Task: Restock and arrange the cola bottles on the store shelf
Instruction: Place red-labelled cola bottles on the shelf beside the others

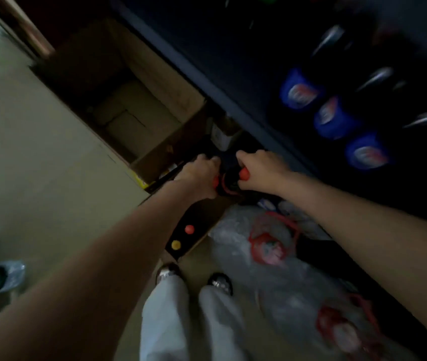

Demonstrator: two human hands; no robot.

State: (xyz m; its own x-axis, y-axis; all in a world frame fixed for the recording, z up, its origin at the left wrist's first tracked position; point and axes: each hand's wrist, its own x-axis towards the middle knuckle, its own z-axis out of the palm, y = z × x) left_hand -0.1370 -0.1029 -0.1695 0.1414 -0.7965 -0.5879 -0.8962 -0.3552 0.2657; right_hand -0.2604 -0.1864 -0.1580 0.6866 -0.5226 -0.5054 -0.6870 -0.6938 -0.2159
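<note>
two red-capped cola bottles are gripped low by the box, one cap clamped in the left hand, one in the right hand; a slip could be caused by cap-only holds.

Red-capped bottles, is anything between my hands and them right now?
Nothing visible. The left hand and the right hand each already grip a red-capped bottle by its neck, low beside the open cardboard box. The picture is dark and blurred.
</note>
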